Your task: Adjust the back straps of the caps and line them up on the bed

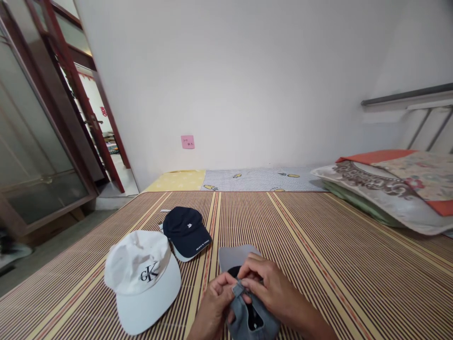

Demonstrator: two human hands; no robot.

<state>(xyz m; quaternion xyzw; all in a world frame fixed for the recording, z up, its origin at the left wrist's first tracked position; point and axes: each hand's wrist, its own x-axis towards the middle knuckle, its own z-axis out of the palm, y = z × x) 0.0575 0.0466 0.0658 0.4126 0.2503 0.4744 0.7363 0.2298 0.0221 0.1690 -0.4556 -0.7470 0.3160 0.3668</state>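
A grey-blue cap lies on the striped mat with its light grey brim pointing away from me and its back opening facing me. My left hand pinches the end of the cap's back strap from the left. From the right, my right hand closes its thumb and fingers on the same strap, touching my left fingertips. The buckle area is mostly covered by fingers. To the left sit a white cap with black letters and, behind it, a dark navy cap.
The bamboo mat spans the bed. Stacked pillows lie at the right, near a metal rail. A patterned cloth runs along the white wall. At the left are a glass-panelled door and an open doorway.
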